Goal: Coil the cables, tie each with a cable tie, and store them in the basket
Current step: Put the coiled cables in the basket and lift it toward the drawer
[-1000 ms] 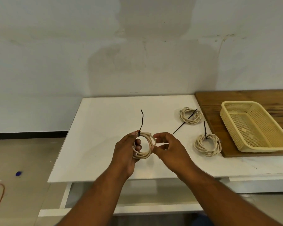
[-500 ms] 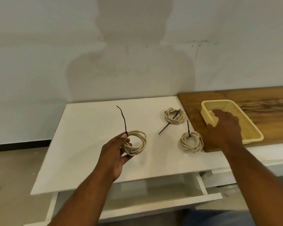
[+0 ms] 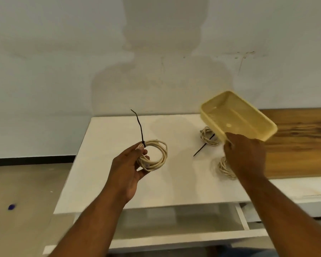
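Head view looks down on a white bench (image 3: 109, 145) set against a pale wall, with a wooden board (image 3: 295, 154) lying along the bench's right side. The left hand (image 3: 126, 169) is held above the bench, its thumb and fingers curled round one side of a coiled cream cable (image 3: 163, 154). The coil hangs in the air clear of the surface. A black cable tie (image 3: 140, 128) is cinched round this coil just at the fingertips, and its long free tail stands up and bends slightly to the left. The right hand (image 3: 245, 156) grips the near rim of the yellow mesh basket (image 3: 248, 115), fingers closed over the edge. The basket is off the bench, tilted with its open side toward the camera, and slightly blurred. No cable lies inside it. Two more tied coils rest on the bench. The far coil (image 3: 205, 135) sits partly under the raised basket, and the tail of its black tie (image 3: 200, 151) points down and left across the white surface. The near coil (image 3: 223, 167) is half hidden behind the right wrist, beside the board's left edge. Below the bench top a white drawer (image 3: 174, 229) stands pulled open. A small blue object (image 3: 11, 207) lies on the floor (image 3: 17, 182) at the left.
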